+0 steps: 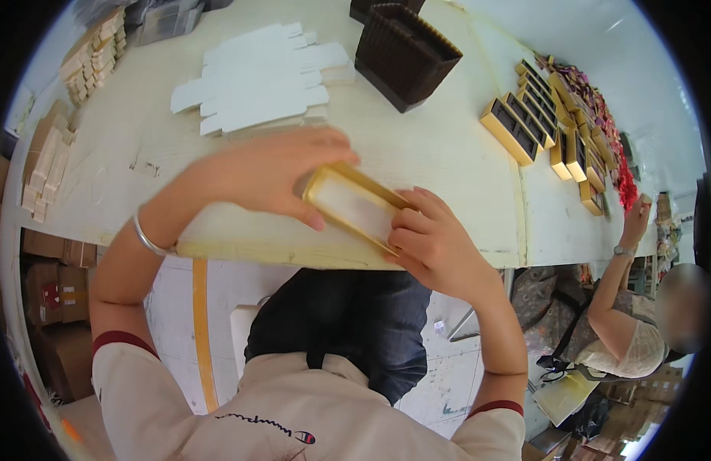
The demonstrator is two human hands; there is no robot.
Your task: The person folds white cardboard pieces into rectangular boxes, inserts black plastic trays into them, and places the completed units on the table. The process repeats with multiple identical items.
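A shallow, open gold cardboard box (354,206) with a pale inside is held just above the table's near edge, tilted so its length runs from upper left to lower right. My right hand (432,238) grips its right end, fingers curled over the rim. Around the left end is my left hand (282,177), slightly blurred, with the thumb on the near corner and the fingers at the far one. Beyond them lies a stack of flat white box blanks (256,77). A stack of dark brown plastic trays (405,58) stands to its right.
Gold boxes with dark inserts (517,131) line the table's right side, beside a heap of small red and purple pieces (605,123). Folded cartons (52,161) are piled at the left edge. A co-worker's arm (620,269) reaches in at the right.
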